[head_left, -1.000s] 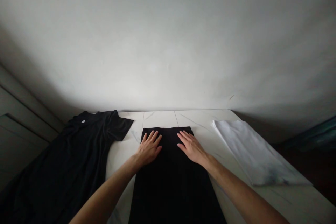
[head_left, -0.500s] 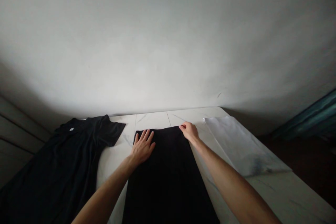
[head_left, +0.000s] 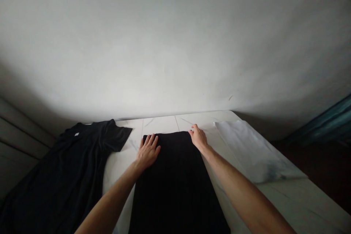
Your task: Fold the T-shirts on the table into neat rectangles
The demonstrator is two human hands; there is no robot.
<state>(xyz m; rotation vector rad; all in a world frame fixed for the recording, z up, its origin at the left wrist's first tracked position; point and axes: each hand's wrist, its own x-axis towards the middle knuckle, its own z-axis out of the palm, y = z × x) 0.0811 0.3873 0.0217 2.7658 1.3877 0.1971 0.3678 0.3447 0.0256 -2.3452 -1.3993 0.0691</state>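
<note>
A long folded black garment (head_left: 175,182) lies flat in front of me; its exact kind does not show. My left hand (head_left: 147,150) rests flat near its far left corner, fingers spread over the cloth. At the far right corner is my right hand (head_left: 197,137), its index finger lifted away from the thumb and nothing visibly pinched. The thumb is at the cloth's edge; whether it touches I cannot tell.
A black T-shirt (head_left: 79,168) with a small white label is spread out on the left. On the right lies a folded white cloth (head_left: 252,150). The white marble-patterned table (head_left: 161,124) meets a pale wall (head_left: 170,44) at its far edge.
My right hand has loosened its pinch on the garment's far right corner, and its index finger has risen. The left hand stays flat on the cloth, fingers a little closer together.
</note>
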